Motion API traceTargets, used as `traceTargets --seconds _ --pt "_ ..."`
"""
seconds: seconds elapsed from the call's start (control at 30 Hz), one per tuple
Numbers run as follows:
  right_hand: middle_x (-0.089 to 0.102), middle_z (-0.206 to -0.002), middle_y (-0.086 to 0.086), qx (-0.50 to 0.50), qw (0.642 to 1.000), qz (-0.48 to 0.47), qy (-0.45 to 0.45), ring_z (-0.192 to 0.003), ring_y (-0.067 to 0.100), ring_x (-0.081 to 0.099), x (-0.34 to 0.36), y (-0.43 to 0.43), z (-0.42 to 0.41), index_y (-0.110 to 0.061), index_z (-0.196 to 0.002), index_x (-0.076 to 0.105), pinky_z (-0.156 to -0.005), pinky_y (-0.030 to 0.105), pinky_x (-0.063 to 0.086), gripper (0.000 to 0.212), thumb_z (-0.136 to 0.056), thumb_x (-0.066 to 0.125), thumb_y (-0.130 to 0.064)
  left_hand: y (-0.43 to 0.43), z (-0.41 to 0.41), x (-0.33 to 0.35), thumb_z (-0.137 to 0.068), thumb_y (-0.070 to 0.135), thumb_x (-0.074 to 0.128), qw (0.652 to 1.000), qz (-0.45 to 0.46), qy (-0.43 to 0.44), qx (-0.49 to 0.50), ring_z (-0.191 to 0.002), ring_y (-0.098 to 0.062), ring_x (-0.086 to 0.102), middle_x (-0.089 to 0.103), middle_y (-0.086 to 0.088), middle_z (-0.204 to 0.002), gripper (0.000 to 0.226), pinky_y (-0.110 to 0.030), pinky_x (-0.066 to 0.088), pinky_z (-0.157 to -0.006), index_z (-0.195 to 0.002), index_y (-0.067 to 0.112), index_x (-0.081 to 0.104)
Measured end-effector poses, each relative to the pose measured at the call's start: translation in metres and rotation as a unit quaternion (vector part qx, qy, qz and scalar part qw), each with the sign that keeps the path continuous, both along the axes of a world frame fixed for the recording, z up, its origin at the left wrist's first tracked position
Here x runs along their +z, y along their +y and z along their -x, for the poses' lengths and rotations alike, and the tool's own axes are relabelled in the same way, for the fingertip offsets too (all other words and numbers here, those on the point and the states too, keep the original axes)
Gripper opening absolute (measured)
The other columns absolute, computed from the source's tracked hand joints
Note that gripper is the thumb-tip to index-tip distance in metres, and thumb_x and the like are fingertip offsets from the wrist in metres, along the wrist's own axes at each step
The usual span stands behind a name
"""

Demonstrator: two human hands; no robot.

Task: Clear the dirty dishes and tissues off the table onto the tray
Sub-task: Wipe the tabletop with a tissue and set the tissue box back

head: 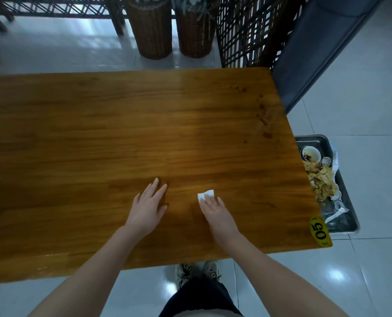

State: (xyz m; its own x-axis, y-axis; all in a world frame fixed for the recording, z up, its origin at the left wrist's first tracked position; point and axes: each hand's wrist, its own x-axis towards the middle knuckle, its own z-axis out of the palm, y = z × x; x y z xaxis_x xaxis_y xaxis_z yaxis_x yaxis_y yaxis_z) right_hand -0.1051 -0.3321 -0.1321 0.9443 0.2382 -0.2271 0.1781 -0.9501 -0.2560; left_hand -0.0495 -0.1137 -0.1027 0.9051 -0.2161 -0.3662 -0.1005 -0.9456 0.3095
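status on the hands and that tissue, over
Left hand flat on table, empty. Right hand pressing tissue, not lifted. Tray beyond table's right end, holding dishes and scraps. Nothing between tissue and tray.

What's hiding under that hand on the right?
A white tissue lies on the table under the right hand. Only its far part shows; the hand covers the rest.

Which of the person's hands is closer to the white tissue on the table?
Right. The right hand rests on the tissue, fingers covering its near part; the left hand lies flat on the table, apart to its left.
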Motion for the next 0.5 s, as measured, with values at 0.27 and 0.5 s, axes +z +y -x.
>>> traceTargets --seconds 0.27,0.5 --pt "0.014 -0.158 0.005 0.011 0.999 0.030 -0.011 -0.146 0.014 0.010 -0.004 -0.035 -0.028 -0.013 -0.150 0.017 -0.110 0.027 -0.012 0.073 -0.089 0.053 0.004 -0.015 -0.020 0.000 -0.098 0.033 0.050 1.000 -0.006 0.009 -0.008 -0.148 -0.017 0.004 0.002 0.003 -0.161 0.065 -0.042 0.012 -0.119 -0.152 0.031 0.015" --pt "0.053 -0.136 0.003 -0.035 0.997 0.045 -0.042 -0.129 0.015 0.045 0.012 -0.133 -0.046 -0.014 -0.131 0.053 -0.116 0.030 0.010 0.038 -0.094 0.051 -0.007 -0.059 -0.036 -0.003 -0.097 0.036 0.049 1.000 0.000 0.021 -0.020 -0.148 -0.016 0.003 0.000 0.003 -0.161 0.066 -0.042 0.012 -0.119 -0.152 0.032 0.013"
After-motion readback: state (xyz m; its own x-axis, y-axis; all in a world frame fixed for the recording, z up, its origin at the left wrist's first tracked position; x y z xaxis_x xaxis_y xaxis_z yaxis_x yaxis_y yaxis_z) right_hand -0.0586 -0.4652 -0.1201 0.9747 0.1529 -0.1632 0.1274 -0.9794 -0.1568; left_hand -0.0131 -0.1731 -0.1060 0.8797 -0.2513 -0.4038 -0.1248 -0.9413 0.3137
